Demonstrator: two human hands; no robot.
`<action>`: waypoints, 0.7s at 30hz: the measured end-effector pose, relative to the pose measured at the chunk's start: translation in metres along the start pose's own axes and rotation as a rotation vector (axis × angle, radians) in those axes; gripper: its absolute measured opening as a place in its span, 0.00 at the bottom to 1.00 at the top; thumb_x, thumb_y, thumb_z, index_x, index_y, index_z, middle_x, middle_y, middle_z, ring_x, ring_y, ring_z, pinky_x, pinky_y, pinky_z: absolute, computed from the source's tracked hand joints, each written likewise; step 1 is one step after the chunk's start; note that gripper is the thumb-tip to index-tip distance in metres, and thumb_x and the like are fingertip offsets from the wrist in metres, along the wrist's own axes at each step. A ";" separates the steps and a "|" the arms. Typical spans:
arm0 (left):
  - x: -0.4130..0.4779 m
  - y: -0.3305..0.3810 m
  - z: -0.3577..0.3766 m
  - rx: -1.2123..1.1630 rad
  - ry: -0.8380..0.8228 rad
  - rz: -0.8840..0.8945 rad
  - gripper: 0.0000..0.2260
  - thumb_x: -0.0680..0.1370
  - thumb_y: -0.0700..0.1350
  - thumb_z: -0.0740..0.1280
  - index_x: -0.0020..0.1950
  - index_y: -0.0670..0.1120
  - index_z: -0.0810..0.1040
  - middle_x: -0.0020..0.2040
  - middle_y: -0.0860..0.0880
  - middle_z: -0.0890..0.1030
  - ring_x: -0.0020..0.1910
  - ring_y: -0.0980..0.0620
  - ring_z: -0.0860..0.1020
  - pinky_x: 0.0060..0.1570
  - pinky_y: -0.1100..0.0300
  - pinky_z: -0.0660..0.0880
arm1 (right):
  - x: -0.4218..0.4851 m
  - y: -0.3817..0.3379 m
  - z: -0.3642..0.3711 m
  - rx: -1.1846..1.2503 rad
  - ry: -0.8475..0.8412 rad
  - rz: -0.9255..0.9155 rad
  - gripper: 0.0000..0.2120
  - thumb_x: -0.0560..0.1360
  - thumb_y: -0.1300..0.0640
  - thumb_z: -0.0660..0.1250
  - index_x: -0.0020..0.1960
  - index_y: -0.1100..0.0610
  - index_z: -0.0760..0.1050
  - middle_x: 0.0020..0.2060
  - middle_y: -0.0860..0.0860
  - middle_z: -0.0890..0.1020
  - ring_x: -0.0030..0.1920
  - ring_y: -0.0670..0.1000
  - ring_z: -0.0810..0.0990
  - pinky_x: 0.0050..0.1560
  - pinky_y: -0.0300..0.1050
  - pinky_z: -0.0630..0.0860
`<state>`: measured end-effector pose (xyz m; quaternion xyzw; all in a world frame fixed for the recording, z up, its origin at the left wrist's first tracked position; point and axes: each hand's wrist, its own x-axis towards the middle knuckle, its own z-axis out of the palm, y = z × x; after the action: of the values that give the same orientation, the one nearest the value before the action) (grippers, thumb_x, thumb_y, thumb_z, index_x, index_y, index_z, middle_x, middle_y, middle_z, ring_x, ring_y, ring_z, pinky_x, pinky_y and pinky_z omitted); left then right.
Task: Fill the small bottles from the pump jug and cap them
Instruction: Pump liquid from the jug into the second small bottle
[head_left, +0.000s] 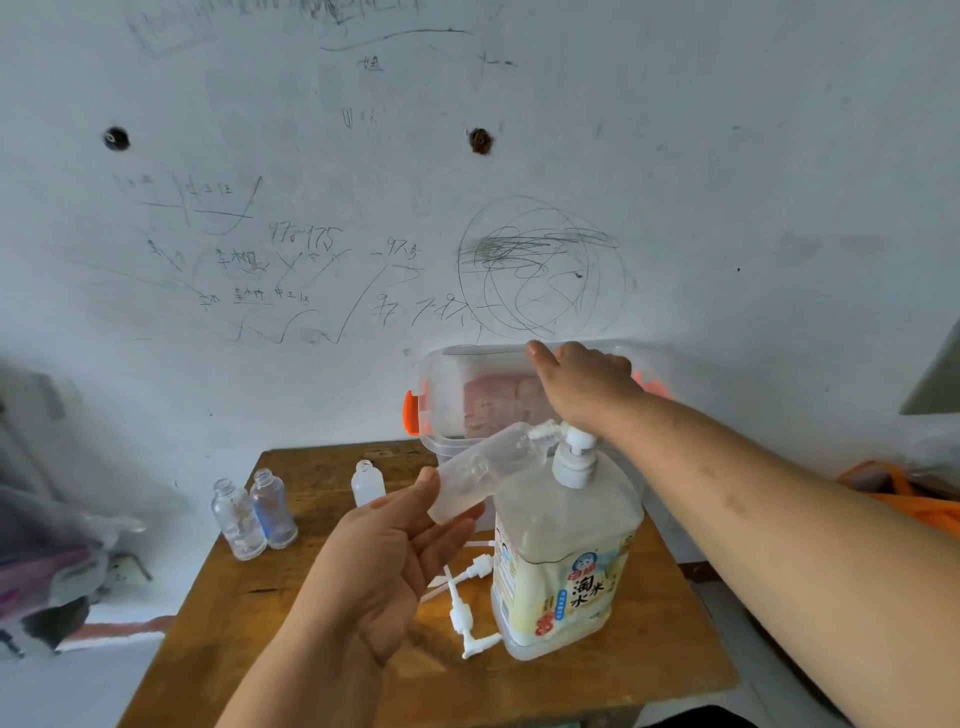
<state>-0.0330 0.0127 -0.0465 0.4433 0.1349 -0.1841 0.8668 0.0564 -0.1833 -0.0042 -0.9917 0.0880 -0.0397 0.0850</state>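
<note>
Centrally, pump jug with "淘米水" label; left grip around small bottle, right grip slack-fingered over pump head

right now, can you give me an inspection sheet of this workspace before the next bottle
surface: wooden table, worn top.
job's things: pump jug upright, partly full; held bottle tilted, mouth at the jug's spout; clear bottle, blue-tinted bottle and frosted bottle standing uncapped; loose pump caps lying beside the jug.
clutter: clear box with orange latches, behind the jug.
grippers: left hand holds the held bottle; right hand over the pump head, fingers straight.
cables: nothing seen.
surroundings: scribbled wall; orange fabric at right; bags at left, blurred.
</note>
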 end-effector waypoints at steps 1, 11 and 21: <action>0.000 0.001 0.001 0.003 -0.001 0.004 0.12 0.75 0.41 0.68 0.56 0.35 0.77 0.49 0.35 0.85 0.46 0.39 0.85 0.41 0.51 0.82 | 0.005 0.000 -0.001 0.034 0.029 0.013 0.36 0.72 0.37 0.33 0.69 0.51 0.63 0.62 0.57 0.73 0.63 0.63 0.69 0.60 0.56 0.65; 0.006 -0.005 -0.003 -0.022 -0.030 -0.010 0.13 0.76 0.42 0.67 0.56 0.35 0.77 0.49 0.35 0.84 0.48 0.39 0.85 0.42 0.51 0.83 | 0.001 0.001 -0.001 -0.055 -0.074 0.027 0.29 0.80 0.58 0.49 0.77 0.44 0.42 0.68 0.58 0.64 0.66 0.65 0.66 0.67 0.59 0.62; 0.006 -0.007 -0.005 -0.023 0.014 -0.039 0.15 0.75 0.41 0.68 0.57 0.33 0.76 0.49 0.34 0.84 0.47 0.38 0.85 0.39 0.53 0.83 | -0.001 0.002 0.015 -0.128 -0.045 -0.022 0.27 0.78 0.58 0.52 0.75 0.47 0.50 0.63 0.59 0.67 0.64 0.66 0.67 0.65 0.61 0.63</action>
<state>-0.0306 0.0118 -0.0569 0.4318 0.1516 -0.1964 0.8672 0.0562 -0.1827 -0.0190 -0.9967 0.0773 -0.0128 0.0230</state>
